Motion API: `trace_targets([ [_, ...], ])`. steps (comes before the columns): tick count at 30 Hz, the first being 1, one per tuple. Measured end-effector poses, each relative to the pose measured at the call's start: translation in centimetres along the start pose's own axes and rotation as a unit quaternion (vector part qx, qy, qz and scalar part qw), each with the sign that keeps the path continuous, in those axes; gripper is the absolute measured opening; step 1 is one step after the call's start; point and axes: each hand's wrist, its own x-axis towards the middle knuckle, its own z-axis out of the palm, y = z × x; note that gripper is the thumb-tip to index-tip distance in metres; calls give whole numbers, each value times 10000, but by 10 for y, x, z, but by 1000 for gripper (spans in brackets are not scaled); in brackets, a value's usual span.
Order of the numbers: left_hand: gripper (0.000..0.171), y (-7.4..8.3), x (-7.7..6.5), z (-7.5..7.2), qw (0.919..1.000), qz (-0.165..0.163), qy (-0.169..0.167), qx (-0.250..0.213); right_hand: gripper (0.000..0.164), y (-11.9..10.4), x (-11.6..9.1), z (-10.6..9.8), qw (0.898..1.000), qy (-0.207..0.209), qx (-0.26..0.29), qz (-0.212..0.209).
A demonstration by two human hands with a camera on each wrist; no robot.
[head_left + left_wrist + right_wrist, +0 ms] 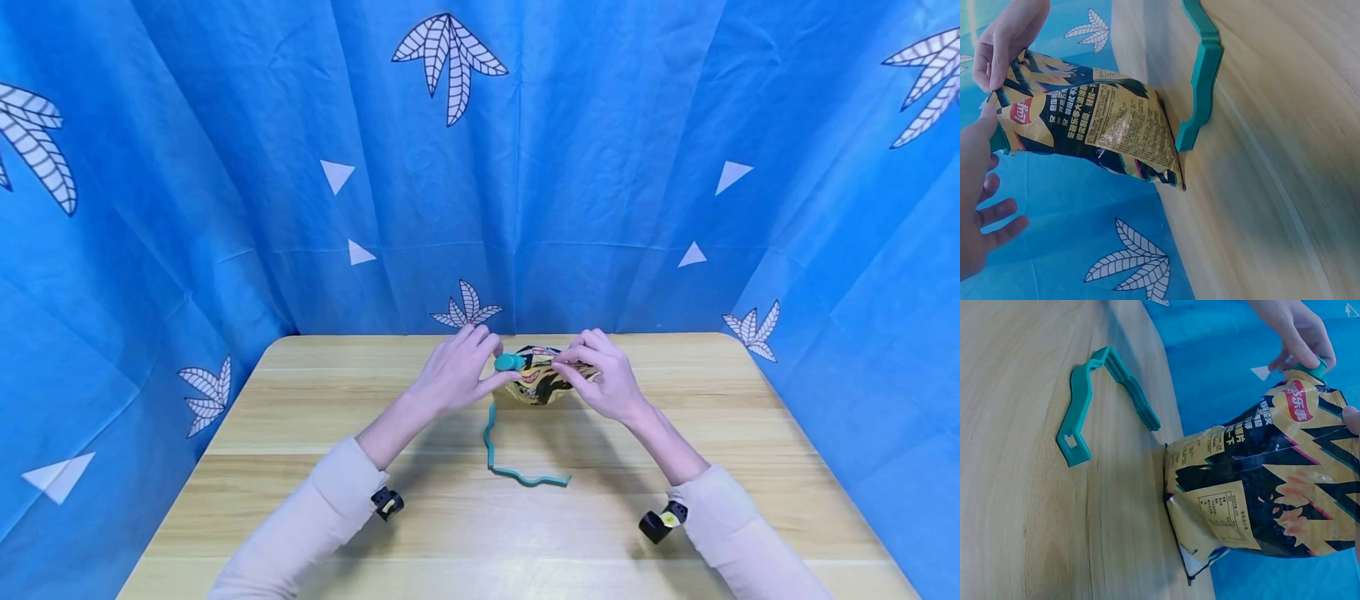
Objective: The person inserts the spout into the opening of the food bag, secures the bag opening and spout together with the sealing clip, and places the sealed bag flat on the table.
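The bag (1260, 465) is thin, crinkled, glossy plastic film, while the clip (1080, 403) and cap (509, 362) look like smooth moulded plastic. The table (450, 533) has a smooth wood-grain top with a soft sheen; the curtain (600, 125) is creased cloth, the sleeves (300, 533) matt cloth.

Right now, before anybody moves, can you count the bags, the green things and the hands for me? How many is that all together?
Bags: 1, the shiny bag
Green things: 2, the bent strip and the round piece
Hands: 2, the left hand and the right hand
Total: 5
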Motion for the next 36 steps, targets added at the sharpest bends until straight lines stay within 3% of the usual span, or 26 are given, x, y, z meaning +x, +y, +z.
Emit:
trace_targets([
  [13, 38, 0, -3, -1, 9994, 230, 259, 90, 20, -1, -1, 0, 10000, -25, -67, 45],
  [19, 40, 0, -7, -4, 9997, 56, 241, -46, 18, -2, 0, -1, 9998, -38, -168, 22],
  [26, 41, -7, -23, -8, 9996, -206, 26, -166, 16, -2, 1, -1, 9997, -38, -221, 28],
  [36, 46, -13, -50, -2, 9991, -270, -306, -79, 17, -2, 2, -1, 9996, -57, -273, 25],
])
